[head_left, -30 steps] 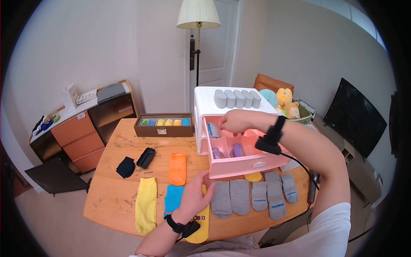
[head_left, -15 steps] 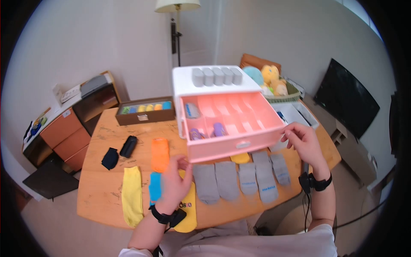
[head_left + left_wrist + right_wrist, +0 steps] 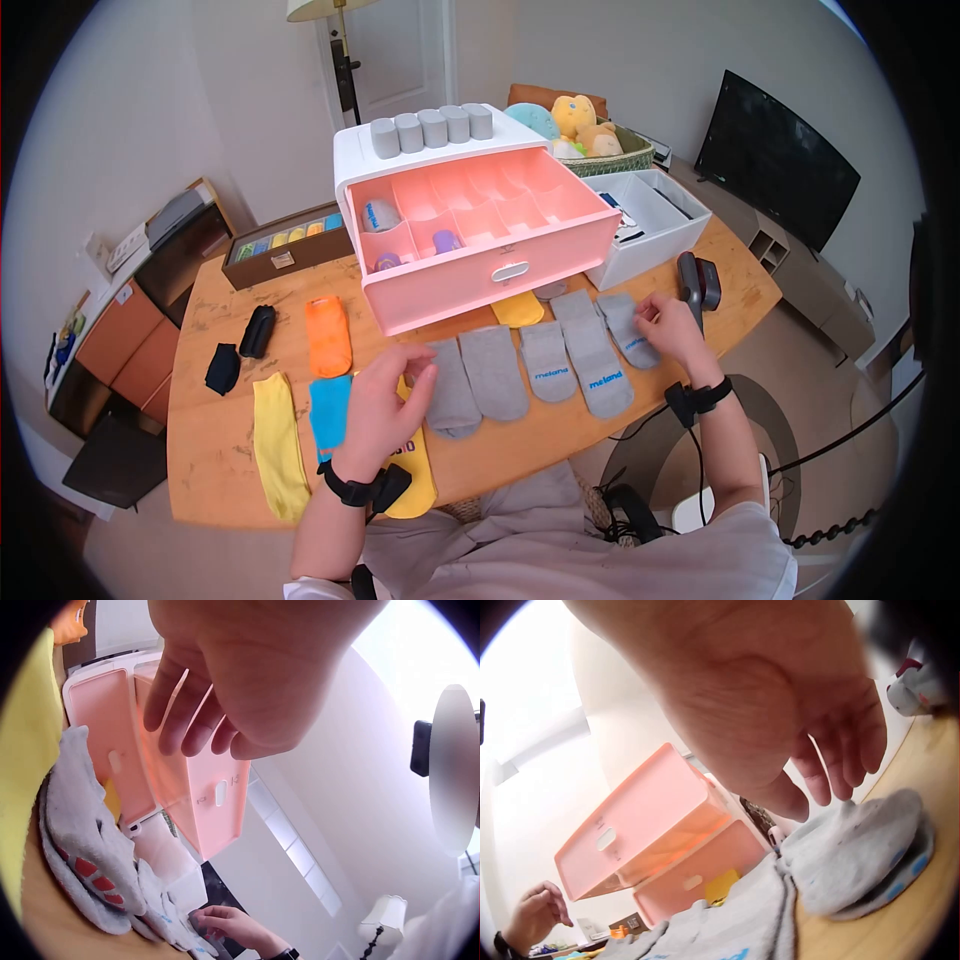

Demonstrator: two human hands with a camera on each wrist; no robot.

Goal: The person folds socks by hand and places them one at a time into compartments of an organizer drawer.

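My left hand (image 3: 380,408) hovers open over the yellow lettered sock (image 3: 415,480), beside several flat grey socks (image 3: 492,372); its fingers are extended and hold nothing in the left wrist view. At the row's right end, my right hand (image 3: 678,330) has bent fingers over the rightmost grey sock (image 3: 618,312). In the right wrist view its fingertips sit at that sock's (image 3: 847,862) raised edge, thumb apart; contact is unclear. Behind, the pulled-out pink drawer (image 3: 450,288) holds a grey roll (image 3: 380,216) in its back-left compartment and two purple rolls (image 3: 446,241) in front compartments.
Grey rolls (image 3: 433,127) stand on the white cabinet. A brown box (image 3: 300,262) is left of it; a white bin (image 3: 665,240) is right. Yellow (image 3: 277,450), blue (image 3: 328,420), orange (image 3: 328,335) and black (image 3: 223,368) socks lie left. Dark devices (image 3: 698,280) stand right.
My right hand has left the inside of the drawer, moving right and down to the rightmost grey sock. My left hand has come away from the drawer's front corner. The head view has shifted.
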